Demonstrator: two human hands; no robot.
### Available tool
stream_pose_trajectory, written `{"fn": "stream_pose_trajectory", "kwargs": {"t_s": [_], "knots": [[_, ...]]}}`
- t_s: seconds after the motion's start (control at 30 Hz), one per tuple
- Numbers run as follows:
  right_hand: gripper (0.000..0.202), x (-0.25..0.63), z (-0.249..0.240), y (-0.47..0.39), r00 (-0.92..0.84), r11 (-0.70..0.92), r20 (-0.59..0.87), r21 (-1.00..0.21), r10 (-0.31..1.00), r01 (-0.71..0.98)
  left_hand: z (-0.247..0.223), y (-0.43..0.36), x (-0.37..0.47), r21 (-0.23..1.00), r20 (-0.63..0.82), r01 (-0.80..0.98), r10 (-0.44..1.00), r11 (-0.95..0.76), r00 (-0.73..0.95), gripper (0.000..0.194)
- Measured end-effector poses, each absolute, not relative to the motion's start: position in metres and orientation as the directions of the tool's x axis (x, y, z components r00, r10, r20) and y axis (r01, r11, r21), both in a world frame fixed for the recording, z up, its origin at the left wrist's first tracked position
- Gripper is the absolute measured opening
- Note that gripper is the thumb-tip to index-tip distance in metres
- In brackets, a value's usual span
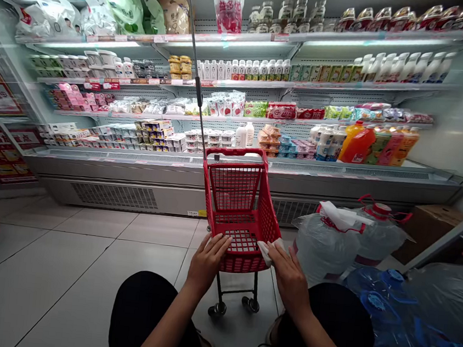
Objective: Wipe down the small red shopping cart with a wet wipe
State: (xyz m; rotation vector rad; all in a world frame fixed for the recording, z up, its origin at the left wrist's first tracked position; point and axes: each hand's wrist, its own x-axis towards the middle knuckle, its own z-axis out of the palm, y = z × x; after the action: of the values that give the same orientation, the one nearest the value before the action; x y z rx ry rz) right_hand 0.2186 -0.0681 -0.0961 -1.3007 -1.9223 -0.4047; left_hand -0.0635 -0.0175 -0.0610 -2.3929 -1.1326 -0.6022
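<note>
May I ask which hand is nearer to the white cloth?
Right: the right hand touches the white cloth on the red cart; the left hand is apart, left of the cloth.

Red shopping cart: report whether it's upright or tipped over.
Upright: the red shopping cart has its basket on top, with wheels below on the tiled floor.

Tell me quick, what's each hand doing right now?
Left hand: open, resting on the red plastic shopping cart.
Right hand: holding a white cloth against the cart's edge.
</note>
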Motion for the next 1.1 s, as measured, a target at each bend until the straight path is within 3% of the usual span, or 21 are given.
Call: {"fn": "stream_pose_trajectory", "kwargs": {"t_s": [0.37,0.53,0.77,0.9,1.1], "knots": [[0.071,0.142,-0.097,-0.06,-0.305,0.539,0.792,-0.035,0.528,0.842,-0.061,-0.032,-0.025,-0.077,0.638,0.814,0.599,-0.575,0.484,0.072],[0.068,0.172,-0.094,-0.058,-0.407,0.575,0.737,0.03,0.54,0.818,-0.056,-0.033,-0.034,-0.053,0.572,0.735,0.582,-0.676,0.578,0.07],[0.071,0.254,-0.103,-0.035,-0.224,0.448,0.744,-0.112,0.629,0.887,-0.045,-0.016,-0.066,-0.161,0.536,0.769,0.599,-0.619,0.595,0.067],[0.071,0.252,-0.106,-0.032,-0.129,0.395,0.742,-0.195,0.658,0.898,-0.05,-0.014,-0.057,-0.173,0.535,0.772,0.599,-0.612,0.596,0.066],[0.072,0.182,-0.106,-0.053,-0.232,0.482,0.767,-0.112,0.598,0.869,-0.065,-0.023,-0.036,-0.147,0.574,0.813,0.621,-0.564,0.534,0.072]]}}
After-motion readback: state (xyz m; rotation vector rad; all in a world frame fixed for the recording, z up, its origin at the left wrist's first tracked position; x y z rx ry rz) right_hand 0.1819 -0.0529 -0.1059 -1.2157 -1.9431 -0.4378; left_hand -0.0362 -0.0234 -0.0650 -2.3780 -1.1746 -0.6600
